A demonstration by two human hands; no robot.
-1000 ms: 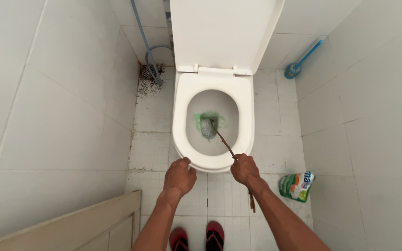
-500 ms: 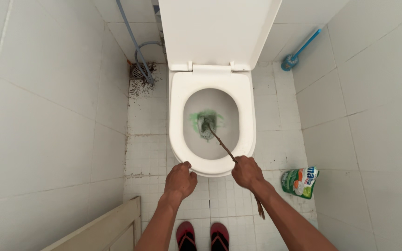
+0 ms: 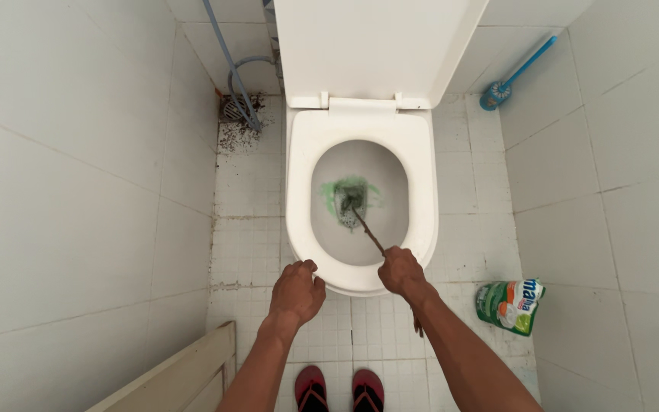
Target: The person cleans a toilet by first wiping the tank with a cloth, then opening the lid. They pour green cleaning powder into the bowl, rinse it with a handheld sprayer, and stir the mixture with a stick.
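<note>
A white toilet [image 3: 299, 221] with its lid raised stands ahead of me. Green cleaner is smeared in the bowl around the water. My right hand [image 3: 401, 272] grips a thin brown stick [image 3: 368, 230] at the bowl's front rim; the stick's brush end [image 3: 351, 201] sits in the green patch. The stick's tail pokes out below my wrist. My left hand [image 3: 297, 293] hovers loosely curled in front of the rim, holding nothing.
A green and white refill pouch [image 3: 509, 304] lies on the tiled floor at right. A blue toilet brush [image 3: 506, 82] leans in the back right corner. A hose and dirty floor drain [image 3: 236, 113] are at back left. Red sandals [image 3: 339, 388] below; a door edge [image 3: 184, 374].
The view has shifted so the toilet sits more central and closer. My right hand stays on the stick with the brush end in the bowl; my left hand has moved slightly toward the rim.
</note>
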